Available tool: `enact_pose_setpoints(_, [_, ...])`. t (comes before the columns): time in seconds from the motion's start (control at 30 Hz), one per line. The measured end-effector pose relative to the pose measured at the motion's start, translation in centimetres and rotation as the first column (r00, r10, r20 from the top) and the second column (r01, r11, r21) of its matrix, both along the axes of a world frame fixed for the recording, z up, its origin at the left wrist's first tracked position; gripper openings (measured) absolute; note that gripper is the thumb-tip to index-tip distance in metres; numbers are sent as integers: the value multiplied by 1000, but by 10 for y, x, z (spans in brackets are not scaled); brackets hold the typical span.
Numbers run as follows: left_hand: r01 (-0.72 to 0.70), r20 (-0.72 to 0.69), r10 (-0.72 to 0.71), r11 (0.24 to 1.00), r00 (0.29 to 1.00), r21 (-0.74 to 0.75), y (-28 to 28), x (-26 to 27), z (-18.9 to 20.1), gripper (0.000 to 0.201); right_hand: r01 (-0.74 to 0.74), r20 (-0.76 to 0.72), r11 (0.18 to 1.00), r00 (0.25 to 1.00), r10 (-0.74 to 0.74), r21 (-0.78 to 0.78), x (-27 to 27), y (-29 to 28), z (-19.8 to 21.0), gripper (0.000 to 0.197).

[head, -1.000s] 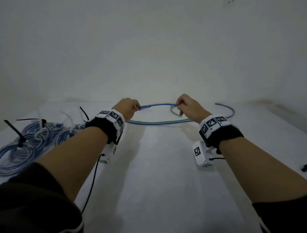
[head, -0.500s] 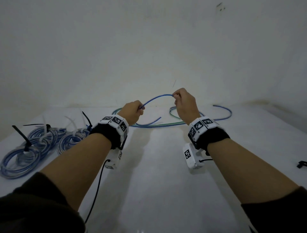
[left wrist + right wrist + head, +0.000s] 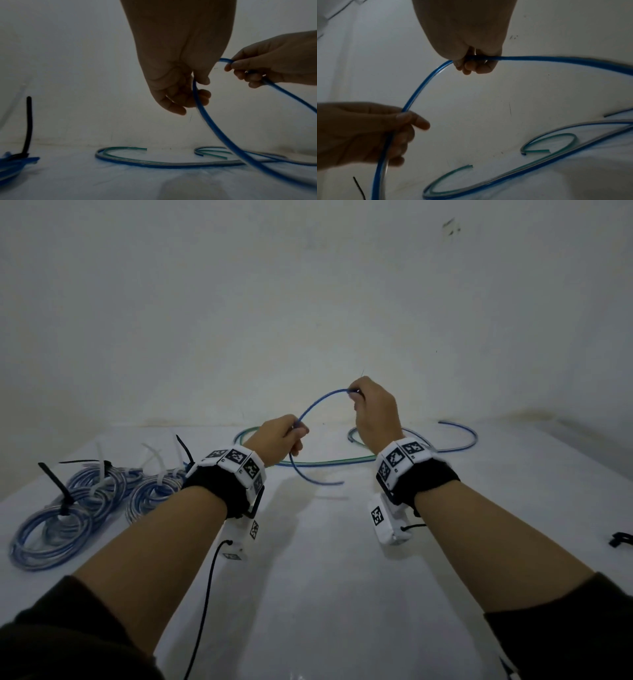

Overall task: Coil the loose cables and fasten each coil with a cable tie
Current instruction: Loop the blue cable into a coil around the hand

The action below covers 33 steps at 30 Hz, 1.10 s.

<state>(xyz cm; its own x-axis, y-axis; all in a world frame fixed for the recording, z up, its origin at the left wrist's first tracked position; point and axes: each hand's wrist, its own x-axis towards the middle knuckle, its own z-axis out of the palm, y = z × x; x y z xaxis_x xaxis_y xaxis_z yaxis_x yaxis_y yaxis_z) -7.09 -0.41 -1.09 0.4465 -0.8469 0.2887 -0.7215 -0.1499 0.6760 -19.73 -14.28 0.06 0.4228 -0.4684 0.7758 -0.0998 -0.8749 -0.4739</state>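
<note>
Two hands hold one thin blue plastic cable point(image 3: 317, 405) raised above the white worktop point(image 3: 325, 577): the left hand point(image 3: 279, 441) pinches it lower, the right hand point(image 3: 375, 412) pinches it higher, an arc between them. Its free end curls below the left hand. Left of that hand lie tied blue cable coils point(image 3: 68, 508).

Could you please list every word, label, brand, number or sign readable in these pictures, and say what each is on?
No readable words, brands or numbers appear.
Left wristband: black-and-white square code markers, patterns only, no text.
Right wristband: the same kind of markers, no text.
Right wrist camera: one square marker, no text.
Blue cable: no print visible.
</note>
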Motion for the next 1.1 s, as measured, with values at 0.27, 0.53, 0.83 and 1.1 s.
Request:
enact_pose_setpoints(0.27, [165, -456, -156, 986, 876, -20, 10, -1, -1, 23, 3, 135, 879, 988, -77, 476, 0, -11, 9, 5])
enact_pose_setpoints(0.53, [14, -603, -247, 931, 759, -364, 9, -6, 25, 32, 170, -78, 869, 985, -151, 464, 0, -13, -1, 8])
enact_pose_setpoints(0.83, [-33, -551, -269, 878, 790, -477, 11, -10, 31, 22, 110, -304, 956, 952, -23, 273, -4, 2, -10, 16])
enact_pose_setpoints(1.1, [-80, -475, -148, 901, 867, -427, 2, -3, 27, 24, -139, -607, 990, 784, 129, 32, -2, 21, -16, 22])
